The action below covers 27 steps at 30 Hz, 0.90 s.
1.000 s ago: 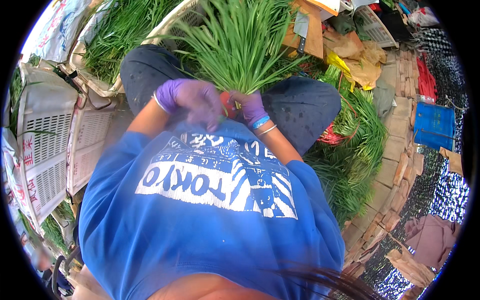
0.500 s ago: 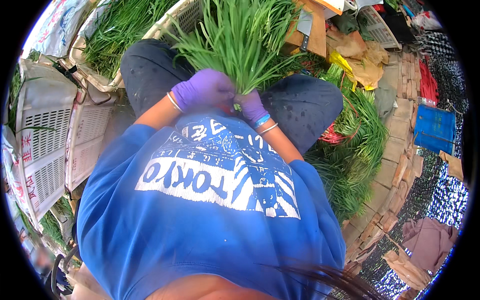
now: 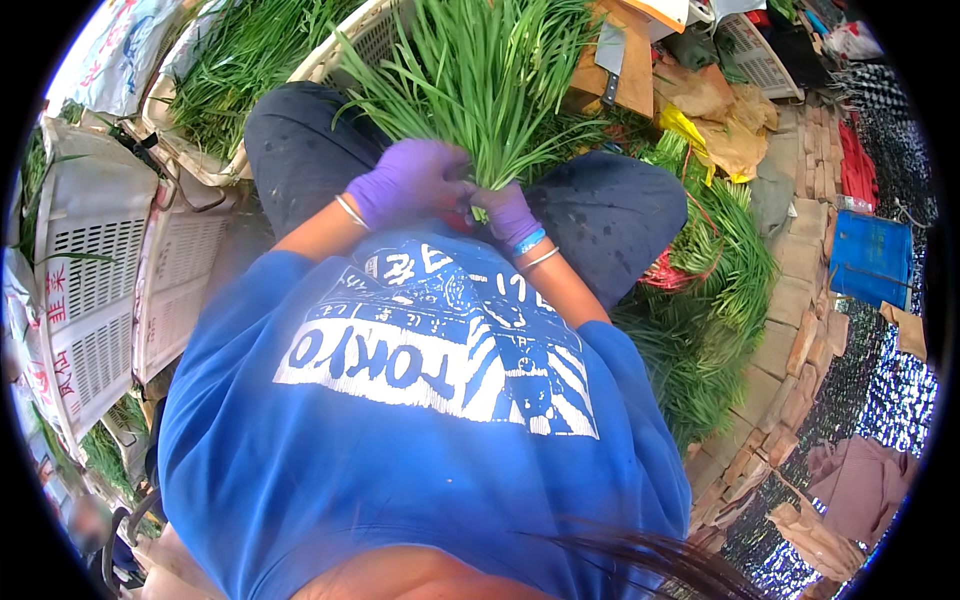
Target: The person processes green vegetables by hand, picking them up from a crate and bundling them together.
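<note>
Slatted crates (image 3: 100, 185) and heaped greens (image 3: 705, 350) mark a produce-handling workplace.

- The gloved left hand (image 3: 415, 180) is blurred around its fingertips, so whether they pinch anything is unclear.
- The right hand (image 3: 510, 212) hides the lower stems of the bunch of chives (image 3: 485, 110), and the topmost leaf tips run past the upper edge.
- Between the 2 hands, a small red item (image 3: 473, 216) is mostly covered, its kind unclear.
- The white plastic crate (image 3: 365, 40) behind the left knee (image 3: 300, 125) is cut off at the top and partly covered by the bunch.
- Dark hair strands (image 3: 655, 560) blur near the lower edge, which cuts them off.
- At lower left, another person (image 3: 90, 520) is blurred and small.
</note>
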Motion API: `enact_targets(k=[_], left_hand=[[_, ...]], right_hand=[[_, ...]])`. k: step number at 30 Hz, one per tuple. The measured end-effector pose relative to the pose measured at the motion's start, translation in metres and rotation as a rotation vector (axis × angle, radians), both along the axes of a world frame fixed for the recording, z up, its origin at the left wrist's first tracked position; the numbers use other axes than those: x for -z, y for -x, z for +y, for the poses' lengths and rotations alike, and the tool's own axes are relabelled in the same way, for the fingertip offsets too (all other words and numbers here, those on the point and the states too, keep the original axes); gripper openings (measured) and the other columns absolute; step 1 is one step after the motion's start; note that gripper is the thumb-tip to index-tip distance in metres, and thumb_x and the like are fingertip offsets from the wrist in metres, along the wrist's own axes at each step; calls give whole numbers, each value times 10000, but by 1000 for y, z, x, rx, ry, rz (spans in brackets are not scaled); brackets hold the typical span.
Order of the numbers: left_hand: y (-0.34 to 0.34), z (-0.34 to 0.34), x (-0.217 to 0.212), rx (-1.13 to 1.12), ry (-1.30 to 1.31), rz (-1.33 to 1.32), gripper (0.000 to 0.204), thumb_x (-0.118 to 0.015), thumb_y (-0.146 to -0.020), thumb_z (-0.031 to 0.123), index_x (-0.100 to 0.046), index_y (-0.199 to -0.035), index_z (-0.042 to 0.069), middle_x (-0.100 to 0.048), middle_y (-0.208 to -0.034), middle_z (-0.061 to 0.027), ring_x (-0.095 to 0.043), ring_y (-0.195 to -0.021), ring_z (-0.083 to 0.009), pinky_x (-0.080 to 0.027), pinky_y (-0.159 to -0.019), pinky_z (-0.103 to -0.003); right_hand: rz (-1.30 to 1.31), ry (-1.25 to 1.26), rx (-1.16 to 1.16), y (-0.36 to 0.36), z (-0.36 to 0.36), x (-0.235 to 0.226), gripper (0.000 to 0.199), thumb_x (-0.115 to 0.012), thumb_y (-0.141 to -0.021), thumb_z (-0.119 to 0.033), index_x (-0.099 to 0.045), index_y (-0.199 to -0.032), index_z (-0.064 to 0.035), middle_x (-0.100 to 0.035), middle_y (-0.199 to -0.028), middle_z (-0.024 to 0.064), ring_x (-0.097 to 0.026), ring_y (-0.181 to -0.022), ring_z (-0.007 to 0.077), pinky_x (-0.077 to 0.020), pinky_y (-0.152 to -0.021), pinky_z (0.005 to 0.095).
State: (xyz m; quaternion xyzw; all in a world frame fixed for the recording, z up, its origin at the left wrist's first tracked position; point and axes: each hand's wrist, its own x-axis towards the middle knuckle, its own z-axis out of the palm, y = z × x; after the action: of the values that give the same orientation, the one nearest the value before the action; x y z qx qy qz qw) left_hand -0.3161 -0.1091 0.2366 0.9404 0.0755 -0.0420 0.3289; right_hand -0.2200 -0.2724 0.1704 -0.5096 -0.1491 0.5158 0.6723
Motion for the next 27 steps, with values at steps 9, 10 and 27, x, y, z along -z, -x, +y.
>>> enact_targets(k=[9,10,27], left_hand=[[2,6,20,142,444,115,198,-649,-811,203,-673,-686,51,-602,-581,-90,-594,-511,-233,-467,-527,-344],[5,9,21,185,636,120,215,-661,-810,206,-664,-679,35,-597,-567,-87,-579,-494,-222,-458,-517,-332],[5,16,16,160,-656,-202,356,-622,-907,345,-615,-1227,188,-611,-645,-84,-630,-577,-306,-480,-499,-422]], right_hand=[[-137,-26,18,12,3,-1,301,-714,-792,9,-626,-1078,-22,-687,-834,60,-664,-632,164,-502,-498,270],[-200,-30,-51,11,2,-2,288,-711,-795,10,-629,-1069,-23,-685,-829,62,-660,-627,163,-493,-490,272],[38,69,-92,2,1,-7,619,-680,-762,39,-509,-1344,-86,-656,-795,77,-652,-596,158,-469,-430,260]])
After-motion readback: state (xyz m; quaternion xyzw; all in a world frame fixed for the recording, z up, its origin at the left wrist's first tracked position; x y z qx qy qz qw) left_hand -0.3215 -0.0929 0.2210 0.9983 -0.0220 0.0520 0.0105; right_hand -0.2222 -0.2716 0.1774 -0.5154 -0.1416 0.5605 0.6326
